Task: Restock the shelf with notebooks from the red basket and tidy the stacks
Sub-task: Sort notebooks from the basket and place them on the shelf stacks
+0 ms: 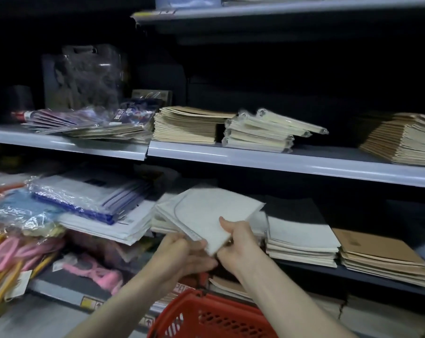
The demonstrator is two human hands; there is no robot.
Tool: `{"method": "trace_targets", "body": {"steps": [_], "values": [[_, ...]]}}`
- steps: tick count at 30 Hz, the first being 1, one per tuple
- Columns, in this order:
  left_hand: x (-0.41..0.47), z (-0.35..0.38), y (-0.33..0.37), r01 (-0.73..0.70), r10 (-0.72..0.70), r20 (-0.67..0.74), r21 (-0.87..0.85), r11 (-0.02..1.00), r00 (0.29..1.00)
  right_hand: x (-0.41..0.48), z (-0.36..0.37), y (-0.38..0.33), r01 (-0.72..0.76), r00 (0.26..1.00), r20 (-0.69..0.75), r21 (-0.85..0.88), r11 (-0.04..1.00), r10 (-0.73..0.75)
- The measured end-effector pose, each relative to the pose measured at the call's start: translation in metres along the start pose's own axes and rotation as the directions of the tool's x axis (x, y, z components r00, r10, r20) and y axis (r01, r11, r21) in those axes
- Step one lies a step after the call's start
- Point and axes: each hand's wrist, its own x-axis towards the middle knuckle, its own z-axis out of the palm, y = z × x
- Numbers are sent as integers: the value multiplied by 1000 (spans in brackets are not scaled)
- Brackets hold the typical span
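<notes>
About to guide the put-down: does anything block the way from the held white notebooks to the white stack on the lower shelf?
Nothing visible does. The left hand and right hand hold the white notebooks just left of the white stack, whose top lies bare; the brown stack sits farther right.

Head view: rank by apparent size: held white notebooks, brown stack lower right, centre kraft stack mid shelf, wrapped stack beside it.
1. held white notebooks, though nearest the camera
2. brown stack
3. wrapped stack and kraft stack: too alike to rank
</notes>
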Motion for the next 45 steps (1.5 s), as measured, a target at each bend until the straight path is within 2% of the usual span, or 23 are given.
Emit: {"method": "trace_targets", "body": {"steps": [3,6,8,9,11,15,17,19,20,23,26,31,35,37,40,42,43,45], "values": [[29,-31,12,18,-16,-140,13,1000,990,4,-14,-15,12,1000,12,-119,993,-11],[53,-60,18,38,-24,-167,78,996,986,16,-23,-28,80,997,16,-167,983,-78],[71,-75,19,19,-4,-179,84,996,984,26,-21,-27,161,987,30,-363,918,-161],[82,-81,19,-6,24,-196,92,996,980,32,-17,-25,217,975,64,-498,839,-214],[102,-89,17,-72,104,-228,145,987,968,42,-4,-21,314,941,158,-742,593,-300],[131,-96,8,-104,224,-376,314,944,899,65,16,-17,379,881,279,-900,216,-382],[137,-98,6,-55,287,-419,484,873,862,77,19,-15,384,868,316,-916,114,-383],[147,-100,3,-25,329,-446,562,827,832,85,20,-15,383,856,338,-923,41,-391],[151,-100,3,-16,324,-455,560,828,830,87,21,-17,388,852,350,-921,22,-390],[160,-102,7,5,279,-468,520,854,839,89,23,-18,395,857,348,-917,52,-379],[162,-103,11,53,252,-483,534,844,839,94,23,-19,377,860,343,-926,18,-378],[163,-103,8,40,222,-490,469,882,843,96,19,-19,385,868,361,-923,3,-340],[151,-92,-10,-115,218,-448,246,963,867,87,10,-9,416,856,394,-909,-7,-335],[138,-86,-31,-206,255,-407,161,965,877,76,-11,1,483,816,432,-874,44,-384],[120,-79,-87,-264,378,-441,299,917,814,59,-69,20,622,695,497,-778,89,-519],[109,-71,-140,-241,393,-378,389,889,839,52,-120,38,639,660,514,-768,49,-548],[105,-64,-167,-192,355,-333,436,879,873,52,-148,51,606,683,500,-795,30,-533],[102,-50,-214,-47,213,-265,520,853,941,58,-205,80,472,793,410,-881,29,-451]]}}
